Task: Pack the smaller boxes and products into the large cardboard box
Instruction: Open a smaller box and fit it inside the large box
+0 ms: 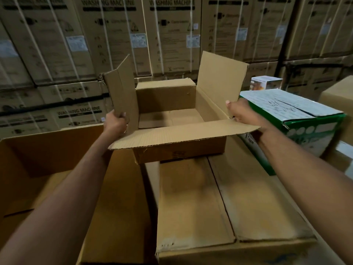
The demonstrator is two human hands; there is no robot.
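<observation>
An open brown cardboard box with nothing inside is held up in the middle of the view, its four flaps standing out. My left hand grips the left flap at its lower edge. My right hand holds the box's right side, where the right flap meets the near flap. Under it lies a closed brown carton. A larger open cardboard box stands at the lower left, its inside in shadow.
A green and white carton with a handwritten top sits at the right, a small white product box behind it. Another brown box shows at the far right edge. Stacked washing machine cartons wall the back.
</observation>
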